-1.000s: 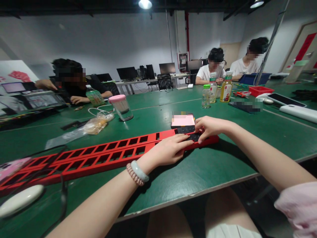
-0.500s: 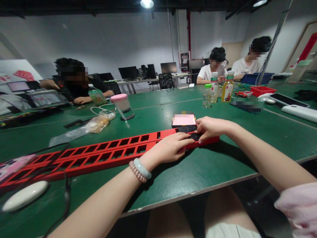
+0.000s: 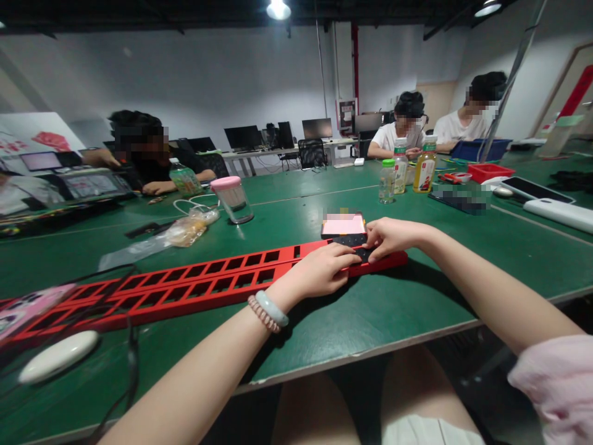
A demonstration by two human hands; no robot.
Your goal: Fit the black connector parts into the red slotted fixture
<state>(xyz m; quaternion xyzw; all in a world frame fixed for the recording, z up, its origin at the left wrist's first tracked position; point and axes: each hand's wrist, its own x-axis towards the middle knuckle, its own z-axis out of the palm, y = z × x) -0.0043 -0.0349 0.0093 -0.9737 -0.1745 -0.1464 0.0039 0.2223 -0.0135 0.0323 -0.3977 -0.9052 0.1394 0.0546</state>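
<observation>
A long red frame (image 3: 217,270) with two rows of square openings lies across the table. Black dotted pieces (image 3: 348,240) sit in its right end. My left hand (image 3: 322,271), with a bracelet and a hair coil at the wrist, rests over the frame, its fingers stretched onto the black pieces. Beside it, my right hand (image 3: 391,237) has thumb and fingers bent into a pinch at the black pieces' right side. Whatever lies between those fingertips is hidden. Just behind the frame is a small black-edged box (image 3: 349,225) with a pink inside.
A pink-lidded jar (image 3: 237,207) and plastic bag (image 3: 178,236) are behind the frame. Dark cables (image 3: 133,346) cross its left part near a white oval object (image 3: 60,356). Bottles (image 3: 424,170), a red tray (image 3: 491,172) and a phone (image 3: 537,189) stand farther right. Three people sit across the table.
The camera view has shifted slightly, so the left-side things appear farther right. Both hands stay at the black pieces, with the left fingers slightly shifted.
</observation>
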